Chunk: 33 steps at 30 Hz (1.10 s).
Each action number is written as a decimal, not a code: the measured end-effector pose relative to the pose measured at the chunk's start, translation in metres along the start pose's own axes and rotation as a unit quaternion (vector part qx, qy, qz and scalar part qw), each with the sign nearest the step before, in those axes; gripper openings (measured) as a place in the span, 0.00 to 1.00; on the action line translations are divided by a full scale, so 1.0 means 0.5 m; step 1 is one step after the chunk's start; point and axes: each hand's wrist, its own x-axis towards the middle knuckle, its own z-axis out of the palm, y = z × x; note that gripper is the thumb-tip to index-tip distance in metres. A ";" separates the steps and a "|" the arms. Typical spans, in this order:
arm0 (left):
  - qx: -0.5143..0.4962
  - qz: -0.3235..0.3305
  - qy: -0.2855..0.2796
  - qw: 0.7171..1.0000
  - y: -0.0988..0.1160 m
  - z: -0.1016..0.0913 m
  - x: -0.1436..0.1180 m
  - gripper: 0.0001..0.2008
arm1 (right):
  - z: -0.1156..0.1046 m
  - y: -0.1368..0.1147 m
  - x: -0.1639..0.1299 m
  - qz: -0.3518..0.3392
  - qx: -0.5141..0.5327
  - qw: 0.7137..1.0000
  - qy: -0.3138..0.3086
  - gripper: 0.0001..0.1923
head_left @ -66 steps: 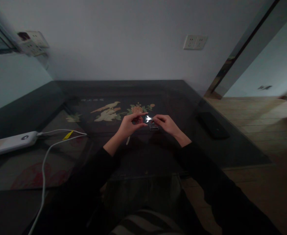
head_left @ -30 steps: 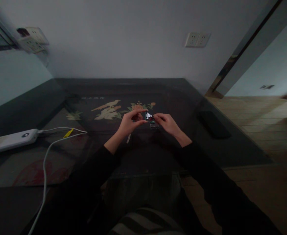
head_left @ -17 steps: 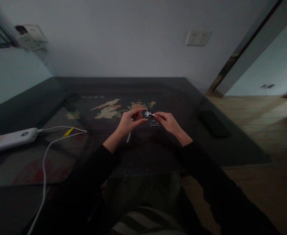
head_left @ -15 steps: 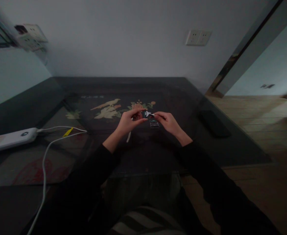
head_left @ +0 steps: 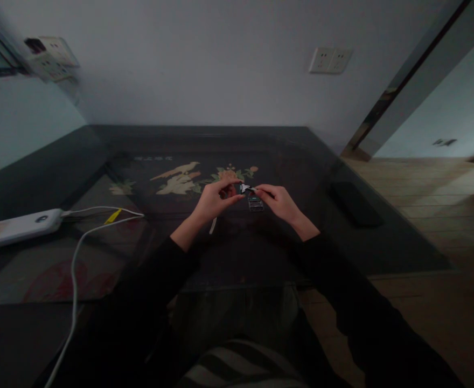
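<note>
Between thumb and fingers, my left hand point(head_left: 216, 200) grips a small dark green and silver piece point(head_left: 244, 188), too small to name. From the right, my right hand point(head_left: 278, 200) pinches a thin dark end that meets the silver part; its kind cannot be made out. Just below the fingertips, a small clear box point(head_left: 255, 203) lies on the dark tabletop. A narrow pale strip point(head_left: 213, 226) shows beneath my left wrist, its upper end hidden by the hand.
On the left lie a white power bank or power strip point(head_left: 19, 229) and a white cable point(head_left: 74, 280) with a yellow tag point(head_left: 113, 216). A flat black object point(head_left: 355, 205) rests at the right. Behind the table point(head_left: 253, 258) stands a wall with a socket point(head_left: 330, 60).
Both hands keep nearly the same place and grip. The thin end at my right fingertips has tilted slightly; the view has shifted a little.
</note>
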 end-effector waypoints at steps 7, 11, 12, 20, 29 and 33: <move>0.027 0.002 -0.016 1.000 -0.004 0.001 -0.001 0.19 | 0.000 0.005 0.001 -0.005 -0.026 1.000 0.000 0.26; 0.068 0.019 -0.030 0.997 -0.007 -0.004 0.001 0.18 | 0.001 0.010 0.001 -0.003 -0.045 0.999 -0.004 0.26; 0.088 0.028 -0.038 0.995 -0.009 -0.006 0.001 0.18 | 0.001 0.011 0.000 -0.001 -0.052 0.999 -0.008 0.26; 0.193 0.040 -0.080 0.977 -0.018 -0.013 0.001 0.16 | 0.003 0.022 -0.002 0.015 -0.127 0.991 -0.028 0.17; -0.077 -0.046 0.011 0.996 -0.015 0.009 0.003 0.21 | 0.008 -0.002 0.000 -0.006 0.008 1.000 0.020 0.27; -0.169 -0.060 0.036 0.983 -0.019 0.024 0.000 0.23 | 0.018 -0.008 0.000 0.008 0.040 0.999 0.023 0.29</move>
